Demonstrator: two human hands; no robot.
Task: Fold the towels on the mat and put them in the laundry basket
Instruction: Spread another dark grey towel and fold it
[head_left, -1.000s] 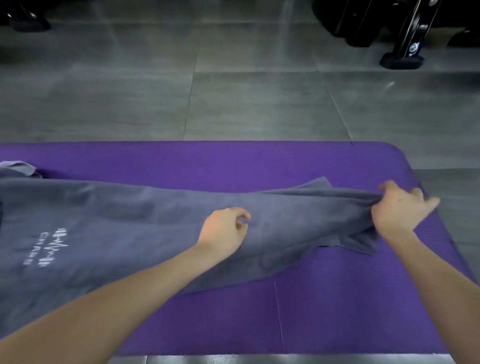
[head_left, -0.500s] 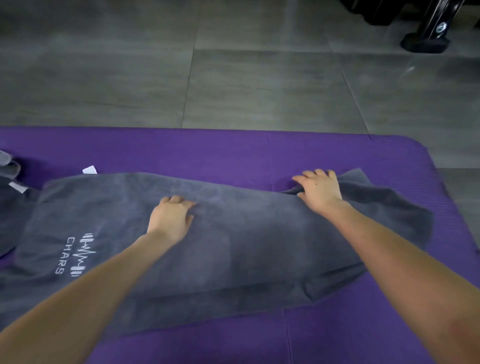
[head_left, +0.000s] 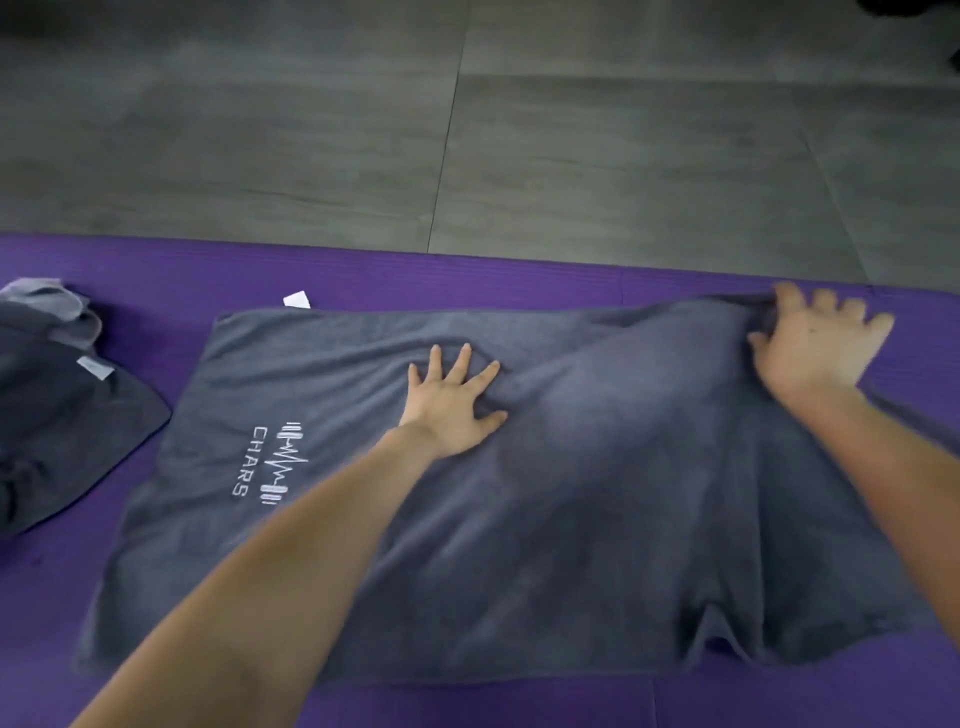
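Towel (head_left: 571, 493): I logged grey cloth, matt, with a short soft nap. Its white logo (head_left: 270, 462) was either stitched or printed; I could not tell which. Mat (head_left: 467, 280): purple foam by its look, matt, finely ribbed. Floor (head_left: 623, 156): grey tiles, smooth, faint sheen. Pile of towels (head_left: 62, 405): darker matt cloth.

Grey tiled floor (head_left: 260, 130), thin dark grout lines (head_left: 444, 156), dull sheen.
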